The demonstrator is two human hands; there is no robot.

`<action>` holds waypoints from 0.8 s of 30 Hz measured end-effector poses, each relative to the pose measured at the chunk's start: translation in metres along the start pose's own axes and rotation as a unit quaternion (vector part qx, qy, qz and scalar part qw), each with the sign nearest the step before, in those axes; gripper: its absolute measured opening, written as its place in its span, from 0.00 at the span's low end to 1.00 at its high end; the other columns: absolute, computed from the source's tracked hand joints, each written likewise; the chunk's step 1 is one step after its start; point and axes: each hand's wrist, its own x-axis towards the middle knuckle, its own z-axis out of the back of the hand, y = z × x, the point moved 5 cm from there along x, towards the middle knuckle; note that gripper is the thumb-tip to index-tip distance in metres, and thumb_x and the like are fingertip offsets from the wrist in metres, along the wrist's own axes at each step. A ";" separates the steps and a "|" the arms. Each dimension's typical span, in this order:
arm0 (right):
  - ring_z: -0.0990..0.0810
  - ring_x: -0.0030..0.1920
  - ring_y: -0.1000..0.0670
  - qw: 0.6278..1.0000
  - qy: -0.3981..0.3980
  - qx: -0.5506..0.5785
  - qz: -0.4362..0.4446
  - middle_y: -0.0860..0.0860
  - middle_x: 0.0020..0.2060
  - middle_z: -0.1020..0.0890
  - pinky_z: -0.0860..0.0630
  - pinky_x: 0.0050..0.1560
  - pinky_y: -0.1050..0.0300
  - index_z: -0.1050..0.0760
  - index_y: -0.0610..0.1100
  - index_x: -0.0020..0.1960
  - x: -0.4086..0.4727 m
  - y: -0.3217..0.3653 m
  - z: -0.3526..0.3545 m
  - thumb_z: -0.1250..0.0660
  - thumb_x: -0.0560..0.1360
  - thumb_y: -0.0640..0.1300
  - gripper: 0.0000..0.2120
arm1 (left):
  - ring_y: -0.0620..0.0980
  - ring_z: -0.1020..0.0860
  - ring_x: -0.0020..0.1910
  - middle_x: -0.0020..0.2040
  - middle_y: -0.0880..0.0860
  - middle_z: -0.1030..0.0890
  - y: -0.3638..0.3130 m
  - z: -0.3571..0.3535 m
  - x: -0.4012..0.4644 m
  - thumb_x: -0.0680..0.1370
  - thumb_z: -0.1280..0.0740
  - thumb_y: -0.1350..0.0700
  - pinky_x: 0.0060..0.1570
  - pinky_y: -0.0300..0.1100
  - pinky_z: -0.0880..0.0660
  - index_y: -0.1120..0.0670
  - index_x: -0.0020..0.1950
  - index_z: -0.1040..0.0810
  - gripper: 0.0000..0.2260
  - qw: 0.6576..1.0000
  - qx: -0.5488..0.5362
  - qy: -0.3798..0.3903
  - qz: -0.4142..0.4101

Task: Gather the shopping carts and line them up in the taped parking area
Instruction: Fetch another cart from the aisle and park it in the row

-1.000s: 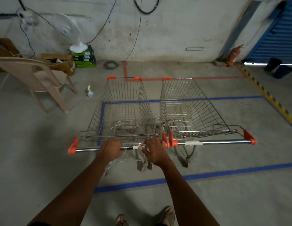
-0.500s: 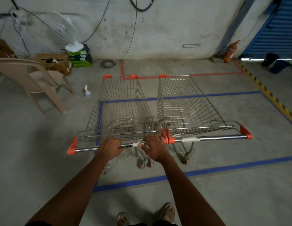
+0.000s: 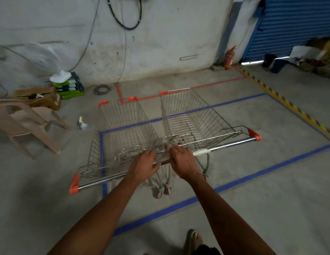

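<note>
1. My sandalled foot (image 3: 194, 240), on bare concrete at the bottom edge.
2. Blue floor tape (image 3: 179, 204), the near side of the marked rectangle; it runs slantwise just ahead of my foot.
3. My left hand (image 3: 144, 165), fingers curled over the steel handle bar of the left cart (image 3: 121, 129), toward the bar's right end.
4. My right hand (image 3: 183, 161), wrapped over the bars where the two handles meet; which bar it grasps, I cannot tell.
5. Right cart (image 3: 190, 116), just beside the left one, baskets parallel and pointing away from me. Both carts stand within the blue rectangle, front ends reaching over its far line.
6. Beige plastic chair (image 3: 22, 122), left, outside the tape.
7. Small spray bottle (image 3: 82, 123), on the floor between chair and left cart.
8. Red tape line (image 3: 206, 85), beyond the carts.
9. Cardboard box (image 3: 42, 97) and white fan (image 3: 40, 59), by the wall.
10. Fire extinguisher (image 3: 229, 58), at the far right wall corner.
</note>
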 end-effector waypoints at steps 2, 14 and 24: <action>0.20 0.51 0.47 0.999 -0.035 -0.001 -0.031 0.49 0.50 0.17 0.28 0.55 0.49 0.23 0.48 0.57 -0.017 -0.026 0.020 0.41 0.83 0.50 0.10 | 0.52 0.20 0.46 0.47 0.50 0.20 -0.033 -0.003 0.010 0.75 0.34 0.46 0.45 0.47 0.24 0.49 0.51 0.26 0.10 0.999 -0.015 -0.018 -0.035; 0.19 0.46 0.46 0.948 -0.087 -0.081 -0.297 0.52 0.44 0.17 0.28 0.49 0.50 0.21 0.50 0.51 -0.226 -0.260 0.122 0.32 0.73 0.42 0.09 | 0.51 0.22 0.42 0.41 0.49 0.23 -0.317 -0.092 0.077 0.73 0.30 0.54 0.43 0.47 0.23 0.50 0.47 0.29 0.08 0.968 -0.070 0.036 -0.237; 0.20 0.44 0.44 0.863 -0.141 -0.158 -0.458 0.51 0.42 0.18 0.29 0.47 0.48 0.22 0.50 0.50 -0.422 -0.455 0.247 0.36 0.72 0.44 0.08 | 0.54 0.22 0.42 0.42 0.50 0.21 -0.651 -0.182 0.113 0.74 0.33 0.52 0.43 0.49 0.24 0.51 0.48 0.26 0.06 0.902 -0.116 0.059 -0.412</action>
